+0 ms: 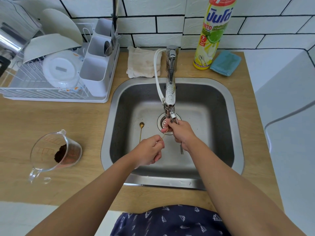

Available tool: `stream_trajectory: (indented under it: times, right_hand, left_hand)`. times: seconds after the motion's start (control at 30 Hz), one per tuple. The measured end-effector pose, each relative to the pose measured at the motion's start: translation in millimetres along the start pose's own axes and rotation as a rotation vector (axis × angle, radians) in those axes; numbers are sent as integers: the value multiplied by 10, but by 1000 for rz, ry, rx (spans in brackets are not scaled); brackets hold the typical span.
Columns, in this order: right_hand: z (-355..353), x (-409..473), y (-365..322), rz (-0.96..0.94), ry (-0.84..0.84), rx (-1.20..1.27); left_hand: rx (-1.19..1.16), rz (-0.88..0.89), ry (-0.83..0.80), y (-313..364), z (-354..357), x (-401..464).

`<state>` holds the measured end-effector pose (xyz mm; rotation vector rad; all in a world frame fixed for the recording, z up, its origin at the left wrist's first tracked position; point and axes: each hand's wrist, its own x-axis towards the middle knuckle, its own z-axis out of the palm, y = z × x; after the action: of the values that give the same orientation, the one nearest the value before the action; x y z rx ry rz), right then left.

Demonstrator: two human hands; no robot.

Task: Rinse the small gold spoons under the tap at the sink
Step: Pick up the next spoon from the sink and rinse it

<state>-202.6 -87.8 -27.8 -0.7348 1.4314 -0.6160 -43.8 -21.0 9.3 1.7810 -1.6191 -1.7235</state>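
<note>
Steel sink (119, 106) mid-frame: your left hand (148, 150) pinches a gold spoon (164, 134) handle, right hand (180, 132) rubs its bowl under the tap (170, 92); a wet slip could drop it near the drain (164, 124).

Two gold spoons: one spoon (141, 131) lying in the sink (226, 126), one held spoon (164, 134). One tap (171, 86), one measuring jug (54, 150), one detergent bottle (214, 31), one cloth (144, 63), one sponge (225, 63).
</note>
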Motion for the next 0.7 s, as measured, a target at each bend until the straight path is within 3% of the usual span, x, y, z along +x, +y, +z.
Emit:
stream_trajectory:
  times: [0.2,0.3,0.37,0.47,0.53,0.6,0.7]
  right_hand:
    - [20,-18,17,-52,-172,62]
    - [24,1,-9,-46,-48,-35]
    - [23,31,-5,-24,-28,13]
    - [-29,38,21,-13,-219,300]
    - [-72,26,48,-35,-288,344]
    - [-75,20,53,-32,-222,260]
    - [-45,42,45,-11,-61,226]
  left_hand:
    - [-4,-29,38,18,-27,8]
    - [-43,-40,15,64,-3,-31]
    - [-222,-59,-20,114,-15,-61]
    - [-637,-124,-52,175,-102,-113]
    - [-828,-168,-84,181,-175,-154]
    - [-736,-169,-116,175,-209,-168]
    - [-372,-150,-121,148,-193,-137]
